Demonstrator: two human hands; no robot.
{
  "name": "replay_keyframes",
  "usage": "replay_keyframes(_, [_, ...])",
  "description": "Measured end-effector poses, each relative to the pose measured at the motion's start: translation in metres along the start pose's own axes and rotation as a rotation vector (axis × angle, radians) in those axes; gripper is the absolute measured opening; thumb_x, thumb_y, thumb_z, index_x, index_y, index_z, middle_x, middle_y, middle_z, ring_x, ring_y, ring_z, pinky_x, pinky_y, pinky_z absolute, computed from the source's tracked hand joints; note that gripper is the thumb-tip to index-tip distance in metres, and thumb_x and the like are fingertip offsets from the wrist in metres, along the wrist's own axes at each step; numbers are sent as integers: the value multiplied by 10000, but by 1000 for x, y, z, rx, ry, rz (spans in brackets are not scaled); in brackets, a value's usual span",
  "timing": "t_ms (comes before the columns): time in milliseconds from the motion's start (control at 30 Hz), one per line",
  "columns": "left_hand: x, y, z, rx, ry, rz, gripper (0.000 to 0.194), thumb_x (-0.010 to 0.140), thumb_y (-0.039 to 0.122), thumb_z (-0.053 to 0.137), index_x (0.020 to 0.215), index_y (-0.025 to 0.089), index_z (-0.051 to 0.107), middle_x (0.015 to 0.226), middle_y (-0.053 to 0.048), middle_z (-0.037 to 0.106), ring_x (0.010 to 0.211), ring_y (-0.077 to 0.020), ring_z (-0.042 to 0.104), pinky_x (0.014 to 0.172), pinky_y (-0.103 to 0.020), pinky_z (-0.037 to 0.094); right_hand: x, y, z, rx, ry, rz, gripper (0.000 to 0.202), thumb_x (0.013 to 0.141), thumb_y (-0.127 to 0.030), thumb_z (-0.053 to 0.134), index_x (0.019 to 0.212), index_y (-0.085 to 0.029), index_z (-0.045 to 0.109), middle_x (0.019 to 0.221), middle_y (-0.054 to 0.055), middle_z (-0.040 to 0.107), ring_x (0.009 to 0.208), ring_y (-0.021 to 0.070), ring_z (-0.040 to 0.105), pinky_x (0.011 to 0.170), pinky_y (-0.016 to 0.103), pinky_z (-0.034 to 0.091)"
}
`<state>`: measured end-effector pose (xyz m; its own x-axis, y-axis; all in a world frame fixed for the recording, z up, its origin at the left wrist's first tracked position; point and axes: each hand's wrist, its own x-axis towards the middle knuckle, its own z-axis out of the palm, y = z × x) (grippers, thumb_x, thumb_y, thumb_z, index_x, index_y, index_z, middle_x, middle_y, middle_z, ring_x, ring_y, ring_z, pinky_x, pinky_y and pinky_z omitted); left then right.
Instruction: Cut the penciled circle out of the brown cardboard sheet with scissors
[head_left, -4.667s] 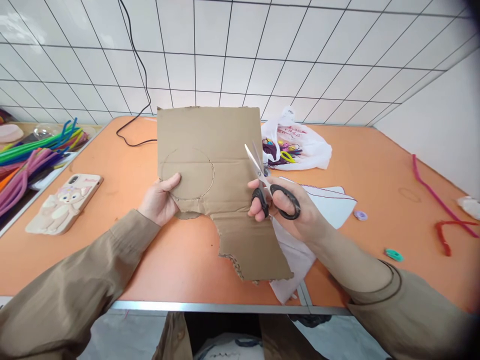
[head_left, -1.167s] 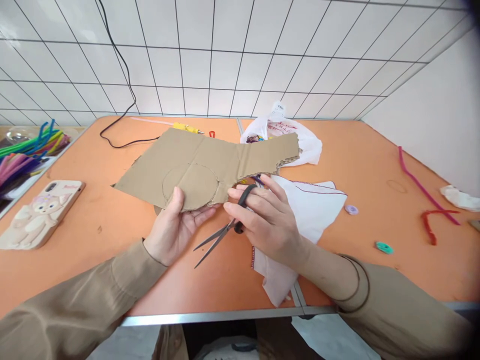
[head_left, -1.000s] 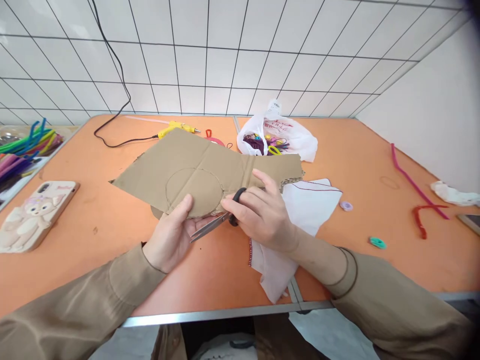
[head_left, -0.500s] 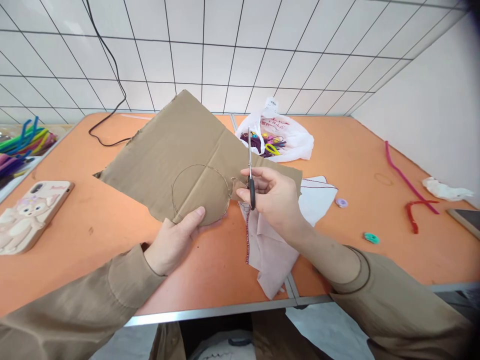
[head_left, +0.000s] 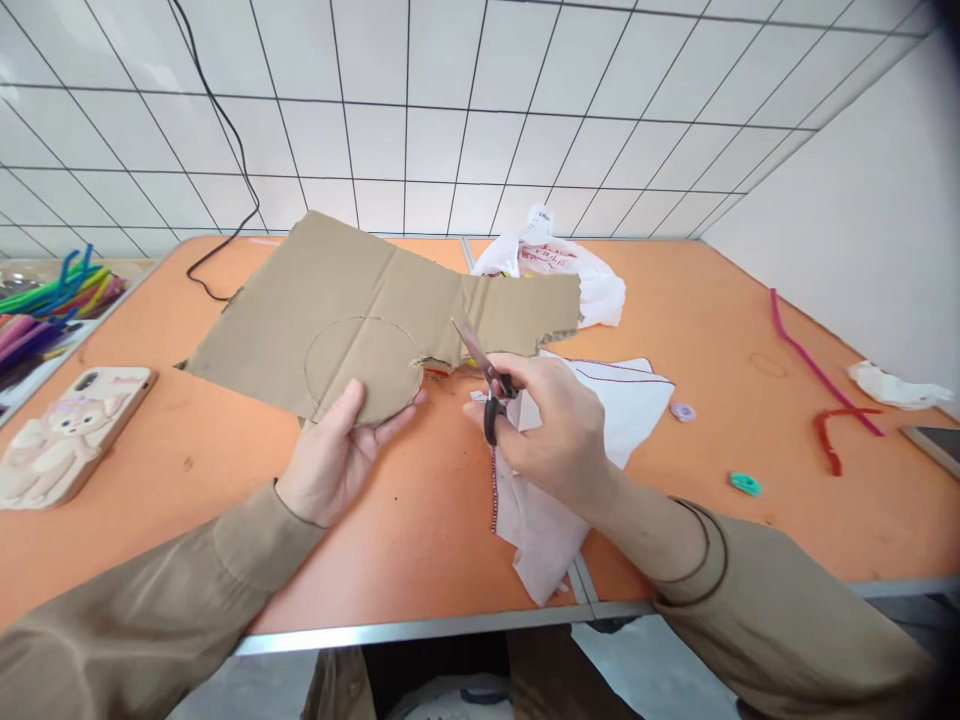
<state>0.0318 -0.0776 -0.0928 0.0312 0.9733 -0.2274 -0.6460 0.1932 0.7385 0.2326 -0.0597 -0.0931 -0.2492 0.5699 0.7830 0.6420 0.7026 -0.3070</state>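
- Our left hand (head_left: 330, 465) has its grip closed on the cardboard (head_left: 292, 310), above the tabletop (head_left: 420, 560).
- Our right hand's (head_left: 559, 425) grip curls round the scissors (head_left: 478, 348).
- Far side: white bag (head_left: 604, 297), its contents (head_left: 536, 275) mostly hidden.

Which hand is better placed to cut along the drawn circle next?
Right, most likely: the right hand holds the scissors, blades pointing toward the cardboard. The left hand grips the cardboard, thumb over the drawn circle, so it seems better suited to steadying.
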Motion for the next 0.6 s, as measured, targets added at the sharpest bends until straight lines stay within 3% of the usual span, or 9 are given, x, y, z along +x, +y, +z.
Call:
replay_keyframes(133, [6,8,-3,-60,38,30,486,980,329,474,1441,175,468,1309,-133,652,1123,-277,667,1032,-411,507,-4,-1,1,180,-188,-184,280,780,-202,641,1051,-193,575,692,-5,640,611,172,588,665,323,458])
replay_keyframes(200, [7,9,-5,-69,34,46,496,979,372,470,1436,178,474,1318,-127,647,1147,-272,654,1045,-398,496,-5,-1,3,221,-312,-175,285,762,-227,625,1038,-176,579,715,14,644,626,184,588,649,328,448])
replay_keyframes(433, [3,2,-6,-17,-44,100,538,934,449,546,1420,222,504,1423,-98,567,1286,-280,549,1113,-394,424,-4,-6,4,434,-654,305,119,759,-282,628,792,-204,544,589,-51,464,518,112,394,499,248,326])
replay_keyframes(600, [1,-6,-6,45,-96,112,512,910,512,557,1338,235,599,1406,-54,588,1395,-260,421,1180,-381,329,-4,-8,7,509,-719,463,150,778,-297,617,862,-184,565,611,-41,502,532,115,409,509,256,300])
